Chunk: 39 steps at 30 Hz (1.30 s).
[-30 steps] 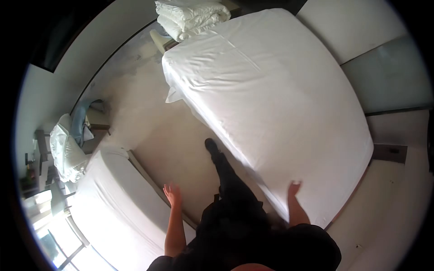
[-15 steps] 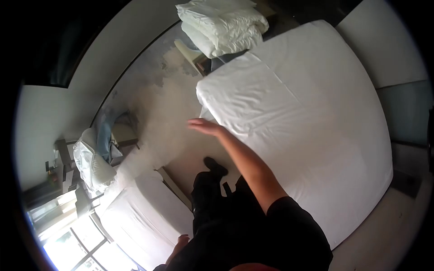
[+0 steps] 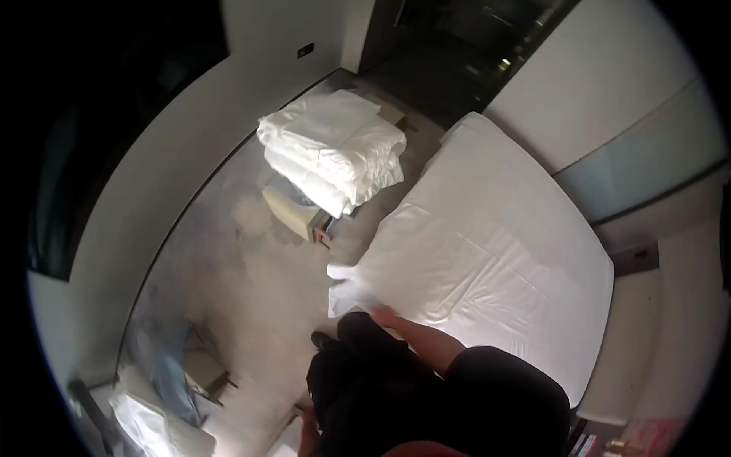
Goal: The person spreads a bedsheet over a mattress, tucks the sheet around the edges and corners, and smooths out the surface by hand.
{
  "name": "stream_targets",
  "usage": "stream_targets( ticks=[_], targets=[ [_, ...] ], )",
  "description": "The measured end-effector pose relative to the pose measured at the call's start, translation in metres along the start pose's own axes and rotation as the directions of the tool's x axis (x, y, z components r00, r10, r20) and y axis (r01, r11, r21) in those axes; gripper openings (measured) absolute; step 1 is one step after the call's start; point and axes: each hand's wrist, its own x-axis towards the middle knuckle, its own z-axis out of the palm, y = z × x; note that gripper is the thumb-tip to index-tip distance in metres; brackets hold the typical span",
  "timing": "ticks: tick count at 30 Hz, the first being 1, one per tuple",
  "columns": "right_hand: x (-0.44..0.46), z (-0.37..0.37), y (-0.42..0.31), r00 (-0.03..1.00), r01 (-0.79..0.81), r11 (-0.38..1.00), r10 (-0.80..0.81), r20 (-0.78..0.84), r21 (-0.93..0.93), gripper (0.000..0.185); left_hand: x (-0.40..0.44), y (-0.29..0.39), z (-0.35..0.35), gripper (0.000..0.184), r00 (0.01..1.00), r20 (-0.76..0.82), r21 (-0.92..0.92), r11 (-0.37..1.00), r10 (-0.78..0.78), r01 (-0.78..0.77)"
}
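A bed covered with a white sheet (image 3: 495,244) fills the right half of the head view. Its surface is creased, and a loose sheet corner (image 3: 343,295) hangs off the near left end. My right hand (image 3: 383,314) is at the bed's edge, close to that corner. Motion smears its fingers, so whether they grip the sheet is unclear. Low beside my dark clothing is my left hand (image 3: 308,423), mostly hidden, by a pale surface at the bottom edge.
A folded white duvet (image 3: 335,152) is piled on a seat beyond the bed, beside a pale chair (image 3: 293,217). At lower left, white bedding (image 3: 145,415) lies near another chair (image 3: 204,373) with blue cloth. Patterned carpet (image 3: 251,297) runs along the wall.
The view has swung toward the far wall and doorway. My right hand, stretched over the floor before, is now at the bed's edge by the sheet corner. The second bed has mostly left view.
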Motion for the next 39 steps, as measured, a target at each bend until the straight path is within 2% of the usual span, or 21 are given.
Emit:
stream_targets(
  ticks=[2, 4, 5, 6, 7, 12, 14, 15, 16, 19, 20, 21, 22, 27, 29, 31, 32, 33, 34, 36, 39],
  targets=[
    [-0.045, 0.058, 0.116, 0.852, -0.521, 0.849, 0.512, 0.108, 0.090, 0.046, 0.054, 0.067, -0.053, 0.025, 0.982, 0.011, 0.050, 0.981, 0.187, -0.188],
    [-0.101, 0.087, 0.199, 0.457, -0.883, 0.439, 0.885, 0.091, 0.164, 0.065, 0.099, 0.210, -0.108, 0.016, 0.792, -0.037, 0.650, 0.617, 0.609, -0.444],
    [-0.128, 0.029, 0.176, 0.261, -0.939, 0.212, 0.952, 0.158, 0.271, 0.073, 0.096, 0.275, -0.123, 0.008, 0.739, -0.212, 0.140, 0.768, 0.640, -0.625],
    [-0.150, -0.032, 0.127, 0.196, -0.884, 0.179, 0.981, -0.005, 0.433, 0.063, 0.089, 0.343, -0.153, 0.016, 0.789, -0.132, 0.342, 0.775, 0.600, -0.532],
    [-0.151, -0.083, 0.100, 0.183, -0.886, 0.184, 0.982, -0.044, 0.426, 0.057, 0.078, 0.398, -0.161, 0.018, 0.773, -0.103, -0.036, 0.774, 0.627, -0.632],
    [0.011, -0.048, 0.085, -0.079, -0.708, 0.052, 0.985, -0.153, 0.704, 0.065, 0.180, 0.497, -0.252, 0.023, 0.830, -0.060, -0.087, 0.826, 0.554, -0.557],
    [0.097, -0.020, 0.030, 0.078, -0.651, 0.202, 0.977, -0.200, 0.732, 0.077, 0.230, 0.491, -0.298, 0.027, 0.705, 0.681, -0.522, 0.807, 0.198, 0.277],
    [0.132, -0.054, -0.019, 0.078, -0.744, 0.170, 0.982, -0.170, 0.646, 0.083, 0.226, 0.505, -0.292, 0.027, 0.865, 0.498, -0.364, 0.921, 0.064, 0.141],
    [0.135, -0.094, -0.052, 0.357, -0.749, 0.311, 0.933, -0.039, 0.585, 0.086, 0.203, 0.506, -0.284, 0.027, 0.970, 0.241, -0.152, 0.987, -0.018, 0.056],
    [0.141, -0.070, -0.068, 0.886, -0.192, 0.594, 0.447, -0.122, 0.781, 0.070, 0.158, 0.546, -0.268, 0.027, 0.997, 0.076, 0.505, 0.862, 0.006, -0.044],
    [0.130, -0.098, -0.074, 0.876, -0.130, 0.581, 0.447, -0.182, 0.804, 0.063, 0.167, 0.555, -0.270, 0.027, 0.997, 0.079, 0.575, 0.817, -0.006, -0.041],
    [0.118, -0.127, -0.062, 0.809, -0.317, 0.500, 0.586, -0.045, 0.806, 0.059, 0.172, 0.566, -0.268, 0.027, 0.998, 0.067, 0.641, 0.767, -0.016, -0.031],
    [0.127, -0.090, -0.034, 0.628, -0.322, 0.664, 0.683, -0.372, 0.675, 0.057, 0.183, 0.586, -0.271, 0.026, 0.996, 0.083, 0.662, 0.749, -0.042, -0.023],
    [0.098, -0.141, 0.005, -0.534, -0.437, 0.063, 0.785, -0.315, 0.897, 0.060, 0.230, 0.640, -0.319, 0.023, 0.995, 0.054, 0.745, 0.666, -0.089, 0.019],
    [0.152, -0.130, -0.042, -0.471, -0.497, -0.166, 0.876, -0.104, 0.851, 0.062, 0.242, 0.672, -0.346, 0.023, 0.996, 0.071, 0.723, 0.691, -0.062, -0.009],
    [0.214, -0.081, -0.118, 0.322, -0.836, 0.341, 0.939, -0.120, 0.430, 0.065, 0.258, 0.702, -0.379, 0.023, 0.997, 0.019, 0.724, 0.689, -0.075, 0.038],
    [0.249, -0.068, -0.143, 0.579, -0.783, 0.394, 0.742, 0.336, 0.481, 0.055, 0.265, 0.714, -0.399, 0.023, 0.996, 0.001, 0.722, 0.689, -0.092, 0.063],
    [0.284, -0.023, -0.169, 0.880, -0.448, 0.344, 0.336, 0.337, 0.826, 0.039, 0.278, 0.726, -0.414, 0.023, 0.994, -0.006, 0.721, 0.689, -0.112, 0.081],
    [0.314, -0.019, -0.209, 0.918, -0.393, 0.239, 0.155, 0.365, 0.888, 0.035, 0.295, 0.737, -0.432, 0.023, 0.995, 0.078, 0.775, 0.632, -0.066, -0.019],
    [0.339, -0.075, -0.293, 0.789, -0.495, 0.166, 0.496, 0.361, 0.853, 0.035, 0.327, 0.754, -0.478, 0.022, 0.970, 0.241, 0.846, 0.488, 0.012, -0.217],
    [0.374, -0.127, -0.377, 0.710, -0.474, 0.137, 0.644, 0.285, 0.870, 0.036, 0.406, 0.801, -0.512, 0.018, 0.976, 0.204, 0.644, 0.762, -0.081, -0.071]
  ],
)
